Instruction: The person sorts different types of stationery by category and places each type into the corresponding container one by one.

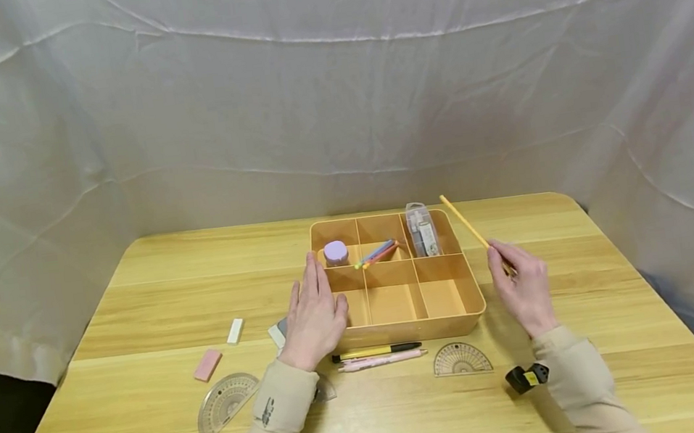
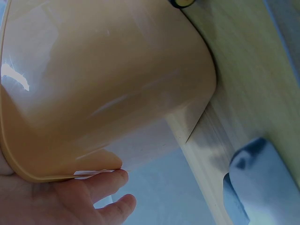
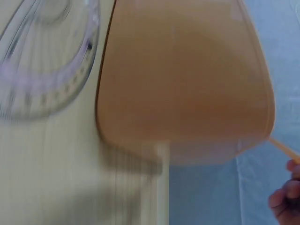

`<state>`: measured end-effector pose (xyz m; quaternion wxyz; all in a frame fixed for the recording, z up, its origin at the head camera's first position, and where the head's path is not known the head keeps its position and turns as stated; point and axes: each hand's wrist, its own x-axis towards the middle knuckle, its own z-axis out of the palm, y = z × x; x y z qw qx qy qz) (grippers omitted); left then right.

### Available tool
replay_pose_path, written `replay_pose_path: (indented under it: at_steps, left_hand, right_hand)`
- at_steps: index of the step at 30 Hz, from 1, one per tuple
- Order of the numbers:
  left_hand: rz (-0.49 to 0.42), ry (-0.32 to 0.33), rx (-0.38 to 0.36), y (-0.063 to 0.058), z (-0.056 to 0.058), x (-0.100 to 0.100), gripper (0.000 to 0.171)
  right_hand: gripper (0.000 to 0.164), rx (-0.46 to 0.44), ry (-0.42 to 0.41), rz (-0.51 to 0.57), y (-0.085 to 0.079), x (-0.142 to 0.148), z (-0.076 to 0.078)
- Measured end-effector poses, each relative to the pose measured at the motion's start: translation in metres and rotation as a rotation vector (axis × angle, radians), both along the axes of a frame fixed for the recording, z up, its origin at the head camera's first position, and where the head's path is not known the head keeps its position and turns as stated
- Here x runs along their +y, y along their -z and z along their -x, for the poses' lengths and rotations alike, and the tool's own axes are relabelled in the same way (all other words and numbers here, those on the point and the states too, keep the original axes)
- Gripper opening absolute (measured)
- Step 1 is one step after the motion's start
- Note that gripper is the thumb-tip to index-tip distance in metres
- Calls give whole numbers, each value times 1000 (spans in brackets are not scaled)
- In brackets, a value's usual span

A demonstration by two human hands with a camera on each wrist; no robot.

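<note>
An orange divided organizer box stands on the table. My left hand rests along its left rim, fingers extended; in the left wrist view its fingertips are right at the rim. To the right of the box, my right hand holds a thin yellow pencil between thumb and fingers, tilted up toward the back left. Inside the box, a round purple case sits back left. Several colored sticks lie across the back middle compartment, and a clear case with small items leans back right.
Before the box lie a yellow-black pen, a pink pen and a clear protractor. Further left are a larger protractor, a pink eraser, a white eraser and a grey-and-white eraser beside my left hand.
</note>
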<state>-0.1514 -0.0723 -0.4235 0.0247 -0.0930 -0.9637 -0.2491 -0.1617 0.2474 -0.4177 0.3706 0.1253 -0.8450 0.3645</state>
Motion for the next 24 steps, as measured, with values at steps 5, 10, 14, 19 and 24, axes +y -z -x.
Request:
replay_pose_path:
  at_steps: [5, 10, 14, 19, 24]
  left_hand:
    - [-2, 1, 3, 0, 0, 0, 69]
    - [-2, 3, -1, 0, 0, 0, 70]
    - [-6, 3, 1, 0, 0, 0, 70]
    - [-9, 6, 0, 1, 0, 0, 70]
    - [-6, 7, 5, 1, 0, 0, 69]
  right_hand:
    - [19, 184, -97, 78, -5, -16, 0]
    - [20, 230, -192, 187, -9, -36, -3]
    - [23, 198, -240, 207, -11, -47, -4]
    - [22, 188, -266, 192, -11, -58, -4]
    - [21, 194, -244, 103, -9, -70, -1]
